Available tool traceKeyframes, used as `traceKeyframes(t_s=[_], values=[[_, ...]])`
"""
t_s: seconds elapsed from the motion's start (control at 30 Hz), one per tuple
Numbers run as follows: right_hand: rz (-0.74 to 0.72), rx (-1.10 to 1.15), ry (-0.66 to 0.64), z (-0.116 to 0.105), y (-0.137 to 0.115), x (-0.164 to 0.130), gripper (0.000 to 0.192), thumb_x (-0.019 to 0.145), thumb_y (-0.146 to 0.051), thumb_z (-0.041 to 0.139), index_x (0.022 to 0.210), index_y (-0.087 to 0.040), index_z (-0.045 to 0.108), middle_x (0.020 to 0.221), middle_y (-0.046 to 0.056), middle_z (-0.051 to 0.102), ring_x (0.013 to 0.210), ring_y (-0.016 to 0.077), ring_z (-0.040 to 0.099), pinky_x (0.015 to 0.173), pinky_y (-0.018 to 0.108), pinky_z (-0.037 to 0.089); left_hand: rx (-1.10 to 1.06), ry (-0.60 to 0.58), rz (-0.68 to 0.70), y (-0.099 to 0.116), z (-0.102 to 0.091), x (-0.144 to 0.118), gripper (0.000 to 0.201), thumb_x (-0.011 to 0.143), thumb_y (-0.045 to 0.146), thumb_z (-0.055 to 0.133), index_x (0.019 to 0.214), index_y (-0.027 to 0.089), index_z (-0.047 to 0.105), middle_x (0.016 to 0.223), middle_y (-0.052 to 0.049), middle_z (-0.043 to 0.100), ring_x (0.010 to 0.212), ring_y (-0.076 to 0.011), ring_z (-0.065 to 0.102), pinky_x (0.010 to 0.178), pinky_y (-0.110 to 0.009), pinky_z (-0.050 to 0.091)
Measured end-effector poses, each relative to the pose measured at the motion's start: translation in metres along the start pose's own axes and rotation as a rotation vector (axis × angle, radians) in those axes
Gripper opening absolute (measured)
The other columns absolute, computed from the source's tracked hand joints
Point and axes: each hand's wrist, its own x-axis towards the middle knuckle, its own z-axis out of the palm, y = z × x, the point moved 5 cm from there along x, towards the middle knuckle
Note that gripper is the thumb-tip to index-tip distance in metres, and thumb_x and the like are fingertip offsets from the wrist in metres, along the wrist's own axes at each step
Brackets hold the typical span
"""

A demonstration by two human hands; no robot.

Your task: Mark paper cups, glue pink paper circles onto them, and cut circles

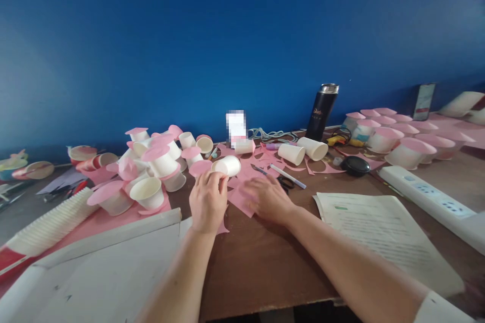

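Left hand (207, 201): paper cup (226, 165) pinched at its 12 o'clock | right hand (265, 198): grip spread flat on pink paper scraps (242, 201) | risk: cup may be crushed if squeezed.

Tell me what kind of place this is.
Probably a craft worktable in a classroom or workshop. The wooden table is strewn with paper cups and pink paper scraps, with scissors nearby. The left hand holds a cup.
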Motion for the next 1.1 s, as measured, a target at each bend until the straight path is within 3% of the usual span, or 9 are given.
traceKeyframes(t_s=[0.07, 0.17, 0.23, 0.4, 0.53, 0.67, 0.97, 1.03, 1.1], values=[[0.276, -0.073, 0.141, -0.007, 0.025, 0.002, 0.044, 0.092, -0.041, 0.047, 0.131, -0.022, 0.053, 0.138, 0.012, 0.054, 0.132, 0.0294, 0.041, 0.11, 0.054, 0.018, -0.009, 0.008, -0.006, 0.0, -0.001, 0.0, 0.012, 0.089, 0.025, 0.051, 0.087, 0.02, 0.062, 0.084, -0.006, 0.063, 0.085, -0.0213, 0.058, 0.075, -0.031, 0.041], [0.336, -0.12, 0.258, -0.018, 0.039, 0.0, 0.044, 0.094, -0.033, 0.041, 0.135, -0.018, 0.048, 0.139, 0.013, 0.052, 0.131, 0.0287, 0.041, 0.108, 0.051, 0.022, -0.004, 0.009, 0.011, 0.001, -0.001, 0.001, 0.012, 0.089, 0.025, 0.051, 0.086, 0.02, 0.061, 0.083, -0.006, 0.063, 0.083, -0.0206, 0.058, 0.074, -0.03, 0.042], [0.258, -0.083, 0.244, -0.021, 0.034, -0.002, 0.039, 0.094, -0.031, 0.042, 0.129, -0.021, 0.054, 0.131, 0.01, 0.059, 0.124, 0.0265, 0.049, 0.106, 0.046, 0.026, 0.004, 0.01, 0.031, 0.002, 0.0, 0.001, 0.012, 0.089, 0.025, 0.052, 0.086, 0.019, 0.061, 0.083, -0.006, 0.063, 0.083, -0.0205, 0.058, 0.074, -0.03, 0.042], [-0.045, 0.031, -0.002, -0.013, -0.006, -0.007, 0.026, 0.088, -0.035, 0.054, 0.103, -0.022, 0.07, 0.106, 0.007, 0.071, 0.105, 0.0229, 0.06, 0.1, 0.037, 0.031, 0.027, 0.011, 0.032, 0.002, -0.001, 0.002, 0.011, 0.089, 0.026, 0.052, 0.086, 0.02, 0.06, 0.084, -0.006, 0.064, 0.083, -0.0206, 0.058, 0.074, -0.03, 0.043], [-0.083, 0.05, -0.145, -0.011, -0.021, -0.013, 0.027, 0.086, -0.04, 0.055, 0.085, -0.02, 0.073, 0.089, 0.007, 0.073, 0.086, 0.0214, 0.064, 0.078, 0.029, 0.039, 0.009, -0.003, 0.046, 0.002, 0.0, 0.002, 0.01, 0.089, 0.026, 0.053, 0.085, 0.02, 0.059, 0.083, -0.005, 0.063, 0.082, -0.0195, 0.059, 0.073, -0.029, 0.043], [-0.147, 0.076, -0.273, -0.014, -0.026, -0.021, 0.031, 0.086, -0.041, 0.054, 0.073, -0.021, 0.073, 0.079, 0.003, 0.073, 0.07, 0.0173, 0.063, 0.059, 0.027, 0.031, -0.048, -0.125, 0.099, 0.005, 0.008, 0.002, 0.012, 0.09, 0.025, 0.05, 0.083, 0.02, 0.058, 0.083, -0.004, 0.062, 0.082, -0.018, 0.058, 0.073, -0.028, 0.043], [-0.131, 0.053, -0.307, -0.023, -0.023, -0.026, 0.033, 0.088, -0.041, 0.052, 0.068, -0.021, 0.071, 0.07, 0.003, 0.071, 0.062, 0.0159, 0.058, 0.053, 0.028, 0.022, -0.172, -0.468, 0.236, 0.031, 0.015, -0.007, 0.021, 0.094, 0.029, 0.042, 0.081, 0.021, 0.056, 0.084, -0.002, 0.059, 0.075, -0.015, 0.057, 0.066, -0.027, 0.041], [-0.132, 0.056, -0.304, -0.023, -0.022, -0.027, 0.035, 0.088, -0.042, 0.051, 0.068, -0.021, 0.071, 0.071, 0.004, 0.071, 0.062, 0.0161, 0.058, 0.054, 0.028, 0.023, -0.126, -0.493, 0.233, 0.028, 0.015, -0.007, 0.019, 0.093, 0.029, 0.043, 0.082, 0.021, 0.056, 0.084, -0.002, 0.059, 0.072, -0.0152, 0.056, 0.062, -0.027, 0.039], [-0.135, 0.074, -0.309, -0.021, -0.022, -0.027, 0.037, 0.089, -0.044, 0.05, 0.069, -0.022, 0.072, 0.073, 0.004, 0.072, 0.063, 0.0164, 0.059, 0.055, 0.028, 0.025, -0.007, -0.445, 0.171, 0.017, 0.014, -0.005, 0.015, 0.092, 0.027, 0.046, 0.084, 0.022, 0.057, 0.085, -0.003, 0.06, 0.07, -0.0162, 0.056, 0.057, -0.027, 0.036]])
